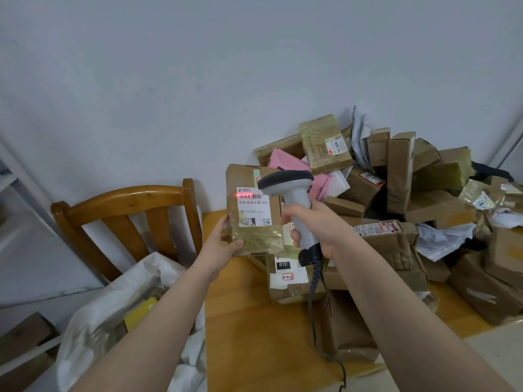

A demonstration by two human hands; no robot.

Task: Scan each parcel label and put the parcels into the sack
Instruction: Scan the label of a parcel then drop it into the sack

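My left hand (223, 244) grips a small brown cardboard parcel (250, 233) by its lower left corner and holds it upright above the table. Its white label (254, 206) faces me, and a red scan line lies across the barcode at the label's top. My right hand (317, 227) grips the handle of a grey barcode scanner (294, 193), whose head points at the label from the right. The white sack (113, 306) sits open at the lower left on a wooden chair, with a yellow item inside.
A heap of brown, pink and grey parcels (396, 193) covers the right side of the yellow wooden table (254, 335). The scanner's coiled cable (314, 306) hangs down over the table. The wooden chair's back (127, 202) stands left of the table against a white wall.
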